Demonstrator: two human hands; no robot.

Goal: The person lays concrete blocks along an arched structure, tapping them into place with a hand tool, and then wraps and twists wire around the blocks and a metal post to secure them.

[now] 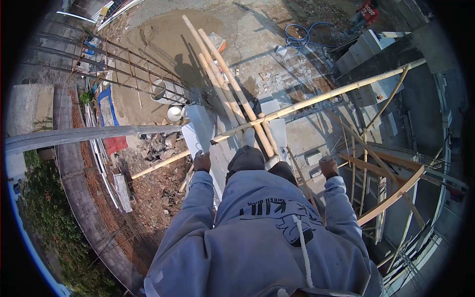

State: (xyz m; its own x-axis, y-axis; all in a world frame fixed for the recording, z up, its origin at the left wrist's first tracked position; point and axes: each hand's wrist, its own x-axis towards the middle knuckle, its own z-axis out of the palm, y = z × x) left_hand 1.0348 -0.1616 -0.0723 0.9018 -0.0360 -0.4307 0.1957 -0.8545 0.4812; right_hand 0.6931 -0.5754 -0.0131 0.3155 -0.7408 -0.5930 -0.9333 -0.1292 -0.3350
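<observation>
My left hand [202,161] is closed at the near edge of a pale, flat-faced block [198,129], its fingers curled against it. Out to the right, my right hand [328,167] is closed like a fist; whether anything small is inside it does not show. Below and between my hands, bamboo poles [232,91] run away from me past my feet. A long bamboo pole [316,102] crosses them at a slant, just ahead of my legs.
Steel bars [118,62] and a grey beam [94,137] extend at left. A white bucket [174,113] stands on the ground below. Wooden boards [396,195] and bamboo poles frame the right side. Far off are a blue hose [302,38] and a person in red [367,12].
</observation>
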